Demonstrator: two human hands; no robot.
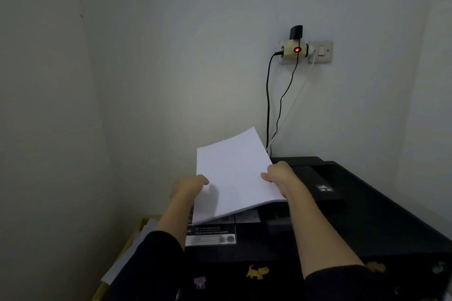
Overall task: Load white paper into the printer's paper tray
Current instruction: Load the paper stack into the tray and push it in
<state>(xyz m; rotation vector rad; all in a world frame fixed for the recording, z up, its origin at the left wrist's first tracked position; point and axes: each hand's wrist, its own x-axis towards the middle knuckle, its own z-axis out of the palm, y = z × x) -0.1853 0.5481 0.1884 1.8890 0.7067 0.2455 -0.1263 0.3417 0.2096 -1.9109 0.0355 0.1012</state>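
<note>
A stack of white paper (234, 173) is held in the air over the left part of a black printer (367, 215), tilted with its far edge raised toward the wall. My left hand (189, 186) grips the stack's left edge, and my right hand (281, 176) grips its right edge. Both hands have the thumb on top and the fingers hidden under the sheets. The printer's rear flap (310, 178) lies just right of the paper. I cannot make out the tray opening itself.
A wall socket adapter (294, 49) with a red light sits above the printer, with cables (269, 105) hanging down behind it. A yellow box (117, 259) with papers stands at the lower left. Walls close in at the left and back.
</note>
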